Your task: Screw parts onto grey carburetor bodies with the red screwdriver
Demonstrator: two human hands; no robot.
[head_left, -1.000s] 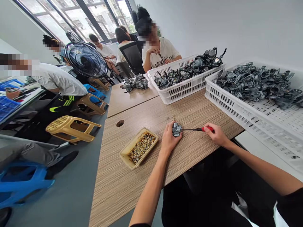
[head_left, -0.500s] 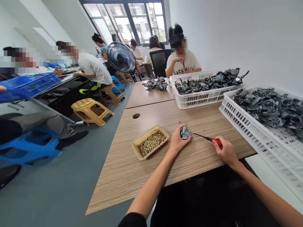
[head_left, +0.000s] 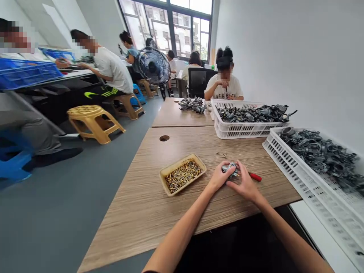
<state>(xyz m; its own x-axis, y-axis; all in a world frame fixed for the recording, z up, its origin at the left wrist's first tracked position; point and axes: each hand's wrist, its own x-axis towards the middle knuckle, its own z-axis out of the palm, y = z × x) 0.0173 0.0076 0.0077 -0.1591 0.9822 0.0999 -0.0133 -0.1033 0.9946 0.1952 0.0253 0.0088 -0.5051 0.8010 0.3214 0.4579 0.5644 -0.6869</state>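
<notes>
A small grey metal carburetor part (head_left: 231, 168) rests on the wooden table (head_left: 159, 204) between both my hands. My left hand (head_left: 218, 177) grips it from the left with curled fingers. My right hand (head_left: 245, 182) holds it from the right, fingers bent over its top. A red-handled screwdriver (head_left: 255, 176) lies on the table just beyond my right hand, free of it. A shallow tan tray (head_left: 167, 174) full of small brass screws sits to the left of my left hand.
Two white slatted crates, one at the right (head_left: 298, 178) and one behind (head_left: 241, 129), hold heaps of grey metal parts. A few loose screws (head_left: 222, 154) lie on the table. A person sits at the far desk; others work at the left. Yellow stool (head_left: 89, 119) and fan (head_left: 153, 66) stand in the aisle.
My right hand has let go of the screwdriver, which now lies on the table, and has come over to take hold of the metal part together with my left hand. The view has swung left.
</notes>
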